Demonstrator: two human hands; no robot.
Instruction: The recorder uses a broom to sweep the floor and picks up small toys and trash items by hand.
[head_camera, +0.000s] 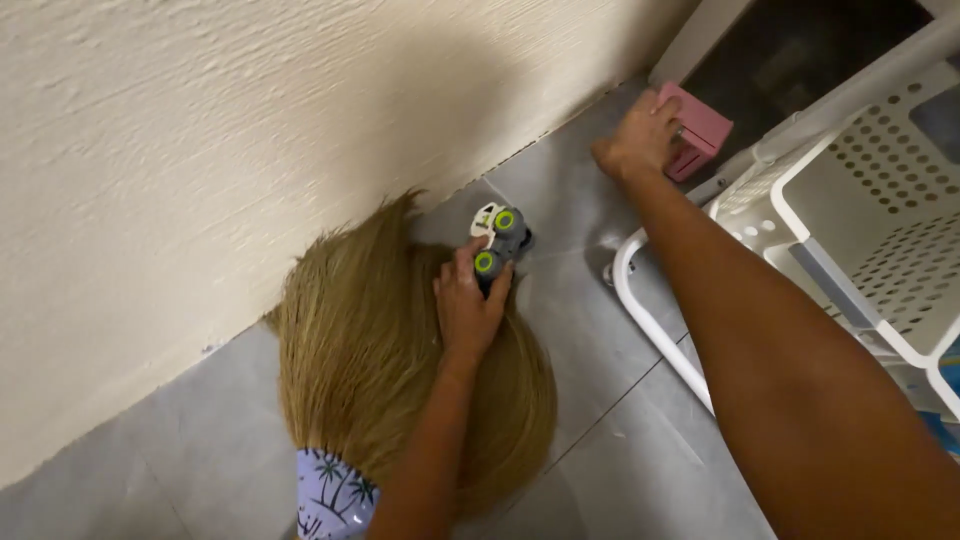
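The toy truck (499, 238), grey and white with lime-green wheel hubs, lies on the grey tiled floor (600, 330) by the wall, just past a straw broom head (380, 350), gripped by the left hand (470, 305), while the right hand (640, 135) clasps a pink block (700, 125).

The left hand (468, 305) is gripping a small grey toy truck with green wheel hubs (499, 240) over a tan straw broom head (370, 350); the right hand (636, 138) is touching a pink rectangular box (703, 128) far right, beside a white perforated plastic basket (870, 200).
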